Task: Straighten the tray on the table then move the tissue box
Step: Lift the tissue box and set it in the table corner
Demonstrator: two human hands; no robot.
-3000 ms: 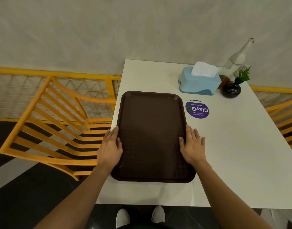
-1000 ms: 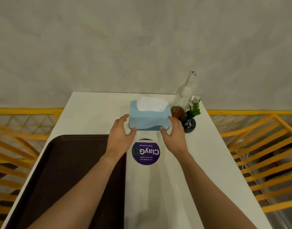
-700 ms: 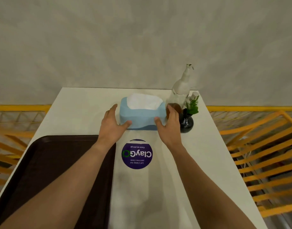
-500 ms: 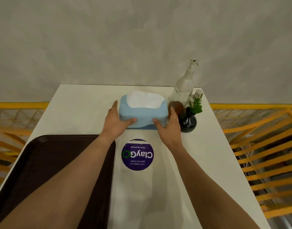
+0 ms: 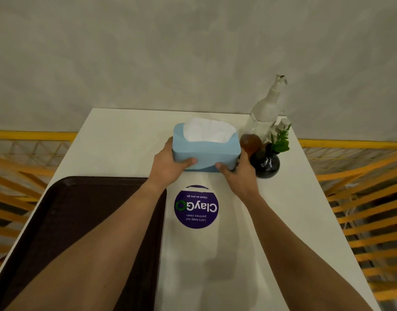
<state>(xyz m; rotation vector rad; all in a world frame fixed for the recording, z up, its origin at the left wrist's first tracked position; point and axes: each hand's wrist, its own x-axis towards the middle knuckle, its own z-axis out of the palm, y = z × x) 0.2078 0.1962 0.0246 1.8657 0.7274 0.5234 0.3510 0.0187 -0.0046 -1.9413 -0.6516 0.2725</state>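
The light blue tissue box (image 5: 206, 151), with white tissue showing at its top, sits near the far edge of the white table (image 5: 283, 221). My left hand (image 5: 170, 167) grips its left end, thumb on the front face. My right hand (image 5: 238, 176) grips its right end the same way. The dark brown tray (image 5: 69, 221) lies flat at the table's left side, its long edges running along the table edge; my left forearm crosses over it.
A black round vase with a green sprig (image 5: 266, 163), a small amber bottle (image 5: 250, 142) and a clear spray bottle (image 5: 267, 108) stand right beside the box's right end. A purple round sticker (image 5: 195, 206) lies in front. Yellow railing and chairs flank the table.
Three seconds ago both hands lay on the tray's sides. They left it, reached to the tissue box and closed on its two ends; the grip has tightened over the last second.
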